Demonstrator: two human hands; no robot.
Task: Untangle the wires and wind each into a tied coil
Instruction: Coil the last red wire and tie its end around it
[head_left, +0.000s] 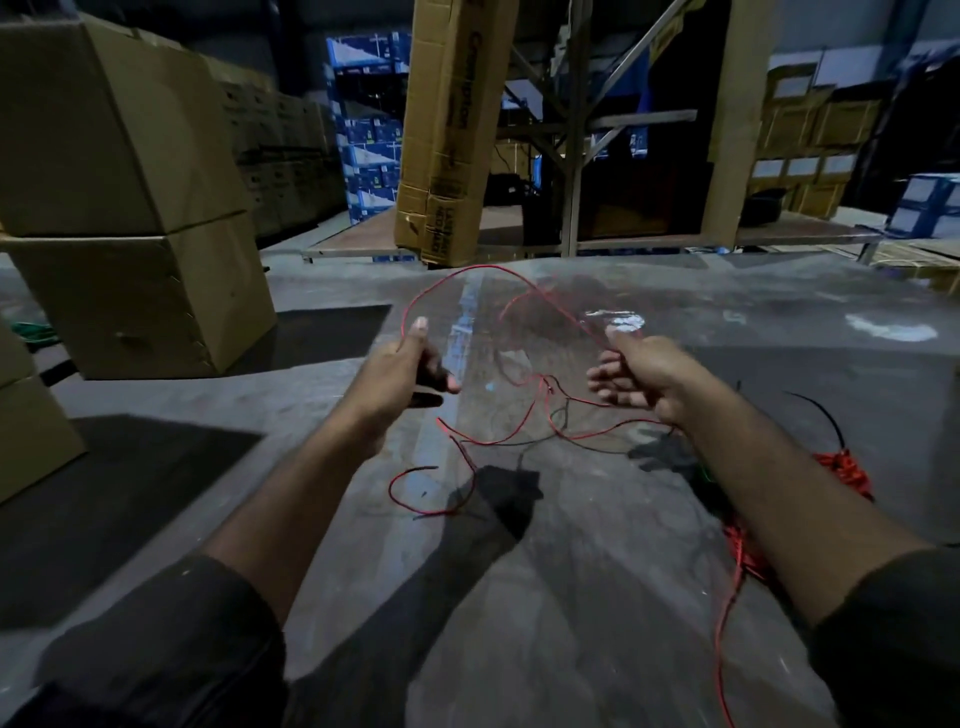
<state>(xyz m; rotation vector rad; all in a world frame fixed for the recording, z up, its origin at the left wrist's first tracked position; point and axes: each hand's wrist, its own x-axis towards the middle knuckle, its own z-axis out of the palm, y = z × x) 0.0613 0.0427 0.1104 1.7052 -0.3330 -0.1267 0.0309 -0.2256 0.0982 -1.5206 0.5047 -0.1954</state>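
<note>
two hands work over a glossy table (597, 597). the left hand (410, 371) pinches one end of a thin red wire (470, 268) between thumb and curled fingers; the right hand (636, 374) pinches the same wire near its thumb, the other fingers loosely curled below. between them the wire arcs up and away in one open loop above the table. below the hands, red and black strands (498, 441) cross and knot together on the table, at least one of each colour; an exact count cannot be told. one loose red end curls into a small loop near the left forearm. a red bundle (844, 470) lies by the right forearm, partly hidden behind it, with one red strand trailing down the table. two stacked boxes (130, 208) stand at left, a tall carton (449, 130) leans beyond the table, and shelving with more cartons fills the back
</note>
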